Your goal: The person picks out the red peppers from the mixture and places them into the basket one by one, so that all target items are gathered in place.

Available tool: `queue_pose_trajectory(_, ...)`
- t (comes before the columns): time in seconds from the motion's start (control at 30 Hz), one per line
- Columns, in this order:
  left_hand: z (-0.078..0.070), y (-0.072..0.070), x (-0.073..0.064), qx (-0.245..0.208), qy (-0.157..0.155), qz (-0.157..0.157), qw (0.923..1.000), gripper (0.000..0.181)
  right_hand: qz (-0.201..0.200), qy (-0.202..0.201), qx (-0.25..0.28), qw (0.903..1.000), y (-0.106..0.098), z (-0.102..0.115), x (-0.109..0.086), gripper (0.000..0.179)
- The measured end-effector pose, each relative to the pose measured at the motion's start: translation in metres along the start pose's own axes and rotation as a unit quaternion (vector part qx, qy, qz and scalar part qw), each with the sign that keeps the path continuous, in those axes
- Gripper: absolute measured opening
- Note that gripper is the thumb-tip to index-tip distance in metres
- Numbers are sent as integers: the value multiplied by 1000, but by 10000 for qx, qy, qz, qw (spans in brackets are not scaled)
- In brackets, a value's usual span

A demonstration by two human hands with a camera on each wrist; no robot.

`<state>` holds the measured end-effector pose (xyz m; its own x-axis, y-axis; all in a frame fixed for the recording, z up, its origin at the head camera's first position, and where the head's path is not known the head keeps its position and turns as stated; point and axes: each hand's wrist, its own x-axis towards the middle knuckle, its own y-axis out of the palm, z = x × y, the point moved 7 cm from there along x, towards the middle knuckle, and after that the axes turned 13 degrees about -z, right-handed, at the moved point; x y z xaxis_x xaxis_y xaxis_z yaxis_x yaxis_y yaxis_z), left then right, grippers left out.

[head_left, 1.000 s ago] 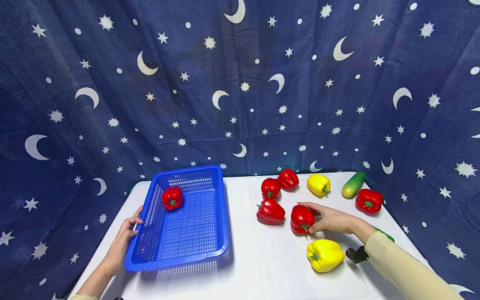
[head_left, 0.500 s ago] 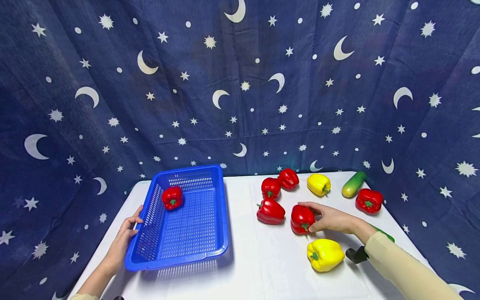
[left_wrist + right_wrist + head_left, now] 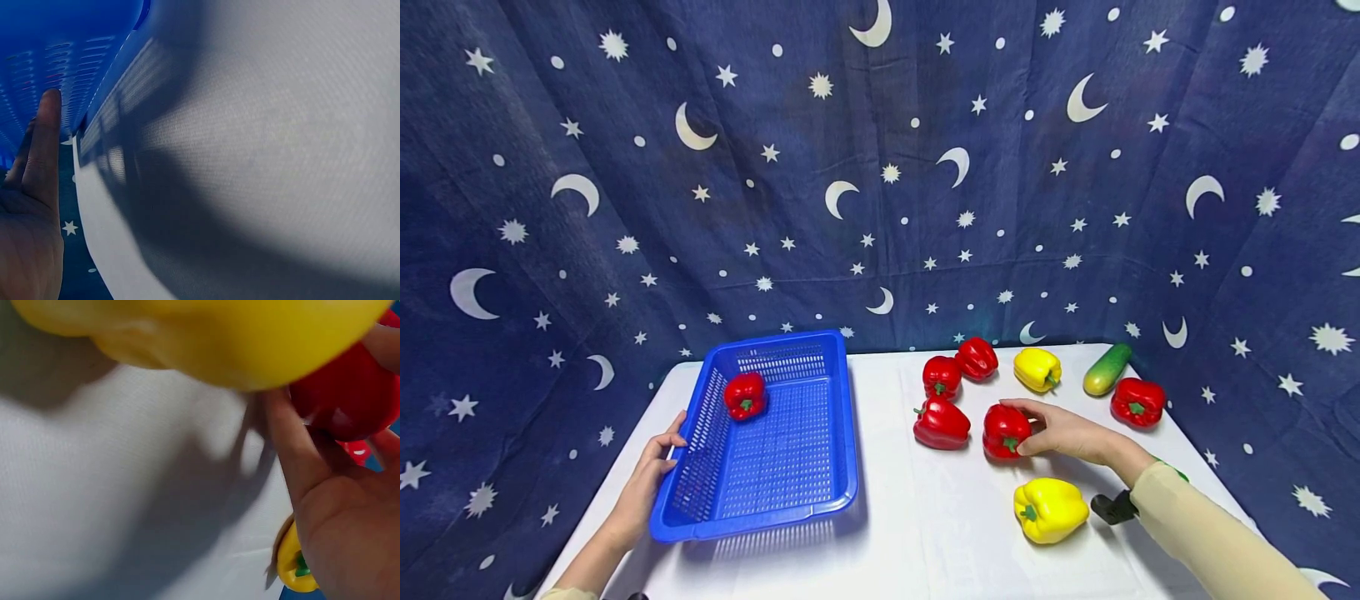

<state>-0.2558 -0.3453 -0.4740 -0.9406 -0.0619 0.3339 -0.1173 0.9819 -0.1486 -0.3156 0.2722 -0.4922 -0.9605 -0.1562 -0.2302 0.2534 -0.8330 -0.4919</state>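
Observation:
In the head view my right hand [image 3: 1063,432] pinches a red bell pepper [image 3: 1003,429] between thumb and fingers, its green stem facing the near side. The right wrist view shows the thumb and fingers around the same red bell pepper [image 3: 350,394]. My left hand [image 3: 643,483] touches the left side of a blue plastic basket [image 3: 752,528], fingertips at its rim. In the left wrist view straight fingers [image 3: 45,140] lie along the perforated outer wall. One red bell pepper [image 3: 745,397] sits inside the basket at the back left.
Three other red bell peppers [image 3: 942,423] lie left of and behind the held one. A yellow bell pepper [image 3: 1051,511] sits in front of it, another yellow bell pepper [image 3: 1037,369] behind. Further right are a green-yellow cucumber-like vegetable [image 3: 1107,369] and a red bell pepper [image 3: 1138,403].
My right hand and the red bell pepper in it have shifted slightly up in the head view. My left hand and the basket have stayed in place.

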Motion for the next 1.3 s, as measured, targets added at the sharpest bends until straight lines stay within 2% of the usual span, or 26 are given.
queue_pose_trajectory(0.33,0,0,0,-3,-21,-27,10000,24,-208,-464,-21,9987,-12,15,1,83)
queue_pose_trajectory(0.57,1,-1,0,-66,-70,-15,10000,23,-331,-691,207,9968,-16,38,2,81)
queue_pose_trajectory(0.7,1,-1,0,-70,-78,-22,9999,23,-250,-703,340,9966,-15,51,4,81)
queue_pose_trajectory(1.03,-7,-1,2,200,132,-77,9997,23,-81,-898,622,9940,-6,85,11,83)
queue_pose_trajectory(1.3,-7,-1,3,218,37,-9,9998,23,131,-1075,908,9900,9,114,22,79)
